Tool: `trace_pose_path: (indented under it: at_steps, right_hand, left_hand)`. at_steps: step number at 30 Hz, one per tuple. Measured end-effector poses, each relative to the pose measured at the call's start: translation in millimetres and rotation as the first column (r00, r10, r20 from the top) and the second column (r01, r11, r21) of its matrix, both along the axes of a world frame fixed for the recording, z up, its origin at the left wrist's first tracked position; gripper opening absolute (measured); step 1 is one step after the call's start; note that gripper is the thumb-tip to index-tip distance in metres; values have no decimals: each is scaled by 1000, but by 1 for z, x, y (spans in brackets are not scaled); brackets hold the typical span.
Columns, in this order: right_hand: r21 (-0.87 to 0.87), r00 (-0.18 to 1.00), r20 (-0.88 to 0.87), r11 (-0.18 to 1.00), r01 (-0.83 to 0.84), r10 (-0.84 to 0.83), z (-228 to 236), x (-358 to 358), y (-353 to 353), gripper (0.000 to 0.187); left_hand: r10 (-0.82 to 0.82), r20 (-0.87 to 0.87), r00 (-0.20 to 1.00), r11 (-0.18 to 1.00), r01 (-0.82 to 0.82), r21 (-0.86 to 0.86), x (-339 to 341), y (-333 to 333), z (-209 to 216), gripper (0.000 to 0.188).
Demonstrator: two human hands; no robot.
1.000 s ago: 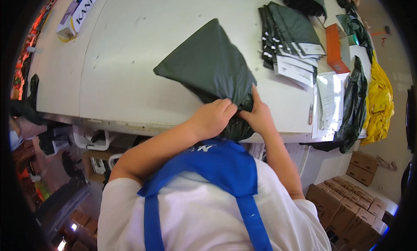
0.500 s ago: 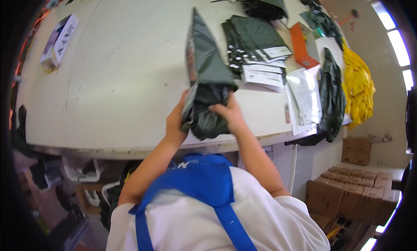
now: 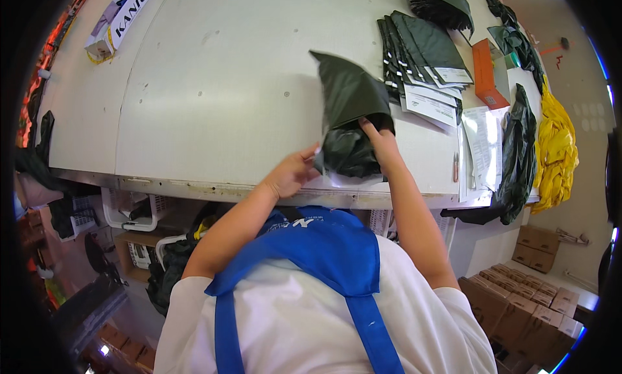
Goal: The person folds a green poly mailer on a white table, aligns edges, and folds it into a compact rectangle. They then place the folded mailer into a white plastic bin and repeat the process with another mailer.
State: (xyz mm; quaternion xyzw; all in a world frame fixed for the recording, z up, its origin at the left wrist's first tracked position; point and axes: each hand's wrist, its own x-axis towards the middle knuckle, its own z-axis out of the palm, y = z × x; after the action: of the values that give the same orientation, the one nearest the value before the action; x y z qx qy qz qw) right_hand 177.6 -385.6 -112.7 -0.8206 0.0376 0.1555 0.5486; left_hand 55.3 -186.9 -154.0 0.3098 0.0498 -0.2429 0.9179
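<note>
The white table (image 3: 214,134) filled most of the frame, giving the work a broad flat support. In the lower right, brown cartons (image 3: 525,312) stood stacked below table level, a placing that presumably spared the surface. Crumpled yellow plastic (image 3: 557,150) hung at the right, beside draped dark plastic (image 3: 519,147) that slumped over the table's edge, both perhaps parked there as loose stock within reach.

Labelled dark packages (image 3: 431,44) lay fanned and overlapping in the upper right, their white slips showing at the near ends, likely so that each could be read. Just below and left of them, near the frame's centre, was the dark green bag (image 3: 353,92), its pointed end tilted up and away and its mouth toward the person, which seemingly left the inside easy to get at.

Papers (image 3: 478,137) lay right of centre, a long white box (image 3: 120,21) in the upper left, and an orange box (image 3: 487,76) in the upper right. The right hand (image 3: 385,148) gripped the bag's right side, thumb over the rim, apparently to steady it; its other fingers were hidden. The left hand (image 3: 295,172), loosely curled, had its fingertips at the bag's left edge; whether they pinched it, I cannot tell. A slim pen (image 3: 456,167) lay beside the papers.
</note>
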Motion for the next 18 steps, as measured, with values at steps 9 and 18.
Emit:
trace_pose_path:
  at_steps: [9, 18]
  right_hand:
    - [-803, 671, 266, 544, -244, 692, -12, -16, 3, 19]
    - [-585, 734, 431, 782, -217, 525, -46, 3, 4, 19]
  left_hand:
    - [177, 64, 982, 887, -187, 422, 29, -18, 10, 112]
    - [153, -6, 988, 805, -121, 580, 28, -11, 7, 102]
